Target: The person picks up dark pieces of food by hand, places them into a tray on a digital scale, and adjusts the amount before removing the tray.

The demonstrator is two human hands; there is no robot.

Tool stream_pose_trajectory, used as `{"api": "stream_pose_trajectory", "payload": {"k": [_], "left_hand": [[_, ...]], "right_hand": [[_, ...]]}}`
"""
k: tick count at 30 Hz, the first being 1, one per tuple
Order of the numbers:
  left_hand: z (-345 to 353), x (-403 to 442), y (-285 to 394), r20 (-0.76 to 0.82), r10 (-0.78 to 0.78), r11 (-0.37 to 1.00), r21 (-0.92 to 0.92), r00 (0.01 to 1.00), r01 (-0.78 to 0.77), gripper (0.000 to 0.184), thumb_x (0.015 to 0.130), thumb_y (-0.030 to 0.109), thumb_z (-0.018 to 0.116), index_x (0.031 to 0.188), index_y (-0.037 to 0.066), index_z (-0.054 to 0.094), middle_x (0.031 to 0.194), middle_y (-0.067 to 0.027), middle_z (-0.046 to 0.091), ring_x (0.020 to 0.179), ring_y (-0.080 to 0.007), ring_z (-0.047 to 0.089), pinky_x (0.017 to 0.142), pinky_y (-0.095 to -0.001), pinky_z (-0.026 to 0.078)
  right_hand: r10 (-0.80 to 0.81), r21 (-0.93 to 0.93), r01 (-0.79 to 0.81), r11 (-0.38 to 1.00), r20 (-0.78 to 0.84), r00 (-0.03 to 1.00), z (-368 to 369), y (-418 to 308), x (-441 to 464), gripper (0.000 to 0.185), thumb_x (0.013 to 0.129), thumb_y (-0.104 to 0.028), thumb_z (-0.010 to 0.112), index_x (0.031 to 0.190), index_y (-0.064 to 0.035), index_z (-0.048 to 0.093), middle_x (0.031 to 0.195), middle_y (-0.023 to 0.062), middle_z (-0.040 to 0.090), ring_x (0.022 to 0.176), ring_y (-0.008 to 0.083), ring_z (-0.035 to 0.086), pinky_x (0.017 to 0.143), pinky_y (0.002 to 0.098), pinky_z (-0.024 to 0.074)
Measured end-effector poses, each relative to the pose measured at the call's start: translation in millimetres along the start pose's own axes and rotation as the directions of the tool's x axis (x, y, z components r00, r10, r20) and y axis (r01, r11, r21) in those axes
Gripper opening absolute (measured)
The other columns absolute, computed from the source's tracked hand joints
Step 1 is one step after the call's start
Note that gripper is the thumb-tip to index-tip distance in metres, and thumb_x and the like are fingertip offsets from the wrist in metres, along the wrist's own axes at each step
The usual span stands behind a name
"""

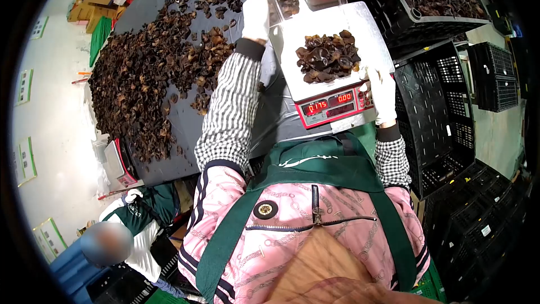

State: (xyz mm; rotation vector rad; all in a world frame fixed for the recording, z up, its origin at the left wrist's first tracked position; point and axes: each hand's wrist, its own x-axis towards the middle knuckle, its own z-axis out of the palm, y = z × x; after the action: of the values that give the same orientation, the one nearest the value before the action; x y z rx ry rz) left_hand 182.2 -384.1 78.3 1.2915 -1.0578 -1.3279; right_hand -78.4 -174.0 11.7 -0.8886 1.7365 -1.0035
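My left hand, in a white glove, is closed on the left edge of a clear plastic container above the far end of the scale. A loose heap of dark brown dried wood ear mushrooms lies on the white scale platform. On the red front panel the lit displays read 0.175 and 0.00. My right hand, also white-gloved, is at the scale's near right corner, fingers extended by the buttons. Whether a fingertip presses a button is not clear.
Many more mushrooms cover the dark table on the left. A black crate full of mushrooms stands at the upper right, above an open black crate. Another scale and a co-worker are at the lower left.
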Motion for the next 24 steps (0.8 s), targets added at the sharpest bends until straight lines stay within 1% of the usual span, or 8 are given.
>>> {"api": "stream_pose_trajectory", "payload": {"k": [3,5,6,8,13,20,22,24], "left_hand": [[-7.1,-62.8,27.1,0.169,0.188,0.968,0.134,0.967,-0.212,0.066,0.109,0.048,0.028,0.105,-0.001,0.072,0.092,-0.0085,0.073,0.079,-0.0171,0.064,0.082,-0.034,0.05],[-13.4,-102.5,4.9,0.226,0.521,0.761,0.313,0.823,-0.568,0.036,0.107,0.023,0.044,0.105,0.002,0.072,0.097,-0.0119,0.072,0.088,-0.0234,0.066,0.092,-0.0372,0.05],[-22.1,-118.8,-6.6,0.377,0.624,0.433,0.562,0.684,-0.705,0.018,0.097,0.011,0.057,0.105,0.005,0.072,0.104,-0.0141,0.069,0.098,-0.0273,0.064,0.094,-0.0373,0.049],[-19.0,-155.9,-16.3,0.499,0.598,0.366,0.526,0.627,-0.768,0.024,0.084,0.005,0.069,0.107,0.008,0.072,0.112,-0.0129,0.066,0.113,-0.0329,0.057,0.097,-0.0433,0.047],[-14.0,-183.6,-79.3,0.437,0.547,0.375,0.634,0.714,-0.676,0.033,0.084,0.007,0.071,0.117,0.005,0.067,0.135,-0.0203,0.055,0.122,-0.0375,0.053,0.102,-0.0473,0.044],[-44.7,-186.7,-99.0,-0.067,0.205,0.896,0.415,0.976,-0.16,0.033,0.092,0.008,0.066,0.124,0.004,0.063,0.121,-0.0092,0.058,0.106,-0.0197,0.06,0.09,-0.0321,0.051],[-86.9,-161.9,-132.3,0.035,0.567,0.515,0.765,0.823,-0.388,0.036,0.086,0.004,0.065,0.122,0.004,0.063,0.116,-0.0133,0.061,0.099,-0.0289,0.061,0.09,-0.0355,0.05],[-108.6,-154.8,-145.0,0.079,0.46,0.317,0.916,0.885,-0.246,0.034,0.084,0.008,0.066,0.118,0.006,0.065,0.115,-0.0155,0.062,0.098,-0.0338,0.06,0.091,-0.039,0.049]], "right_hand": [[0.007,0.336,-0.025,0.942,0.055,0.998,3.7,21.0,8.5,0.04,0.105,-0.037,0.05,0.112,0.0008,0.062,0.088,0.0106,0.07,0.061,0.0111,0.065,0.045,0.0215,0.0451],[0.039,0.461,-0.088,0.883,0.114,0.993,2.9,20.5,11.3,0.052,0.106,-0.048,0.043,0.111,0.0019,0.059,0.087,0.012,0.069,0.061,0.0135,0.065,0.045,0.0227,0.047],[0.04,0.499,-0.099,0.861,0.127,0.991,2.1,16.0,9.1,0.052,0.106,-0.049,0.043,0.11,0.0013,0.058,0.087,0.0119,0.069,0.061,0.0138,0.065,0.045,0.0228,0.0472],[0.036,0.575,-0.119,0.809,0.154,0.987,1.5,1.5,1.9,0.052,0.105,-0.05,0.043,0.109,0.0,0.058,0.086,0.0118,0.068,0.06,0.0143,0.064,0.045,0.0232,0.0477],[-0.008,0.447,-0.038,0.894,0.102,0.995,2.3,-5.4,-2.4,0.025,0.101,-0.025,0.058,0.106,-0.001,0.063,0.083,0.0052,0.065,0.063,0.0107,0.063,0.053,0.0219,0.0488],[-0.044,0.338,0.007,0.941,0.102,0.994,-0.4,9.1,7.6,0.023,0.1,-0.021,0.059,0.112,-0.0018,0.063,0.086,0.0044,0.068,0.063,0.009,0.062,0.053,0.0208,0.0491],[-0.026,0.353,-0.01,0.936,0.098,0.995,1.7,3.3,5.1,0.024,0.1,-0.022,0.059,0.113,-0.0024,0.062,0.088,0.004,0.068,0.062,0.009,0.063,0.053,0.0212,0.049],[-0.009,0.344,-0.018,0.939,0.077,0.997,2.7,-2.3,3.2,0.025,0.1,-0.023,0.06,0.115,-0.0027,0.062,0.088,0.0038,0.068,0.06,0.0088,0.062,0.052,0.0211,0.0481]]}}
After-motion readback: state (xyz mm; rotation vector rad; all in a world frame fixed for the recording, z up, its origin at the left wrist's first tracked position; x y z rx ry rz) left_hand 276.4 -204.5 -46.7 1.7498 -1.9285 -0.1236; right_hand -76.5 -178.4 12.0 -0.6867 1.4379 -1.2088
